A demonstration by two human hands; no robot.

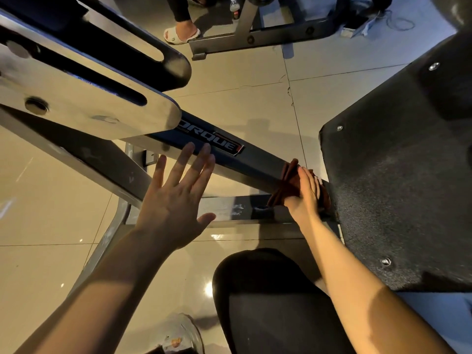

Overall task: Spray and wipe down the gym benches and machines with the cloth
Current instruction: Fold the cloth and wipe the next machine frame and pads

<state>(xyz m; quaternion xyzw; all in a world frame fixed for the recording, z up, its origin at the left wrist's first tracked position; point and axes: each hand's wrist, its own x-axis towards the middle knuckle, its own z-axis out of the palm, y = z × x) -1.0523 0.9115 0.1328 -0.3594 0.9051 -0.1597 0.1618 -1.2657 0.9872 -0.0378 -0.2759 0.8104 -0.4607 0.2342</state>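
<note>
A dark metal frame bar of a gym machine, with a brand sticker, runs from the centre down to the right. My right hand presses a folded reddish-brown cloth flat against the bar's lower end, next to the black textured foot plate. My left hand hovers with its fingers spread, fingertips close to the bar near the sticker, holding nothing. No spray bottle is clearly visible.
Silver slotted steel arms of the machine fill the upper left. Another machine's base and a person's sandalled foot are on the tiled floor at the top. My dark-clothed knee is below.
</note>
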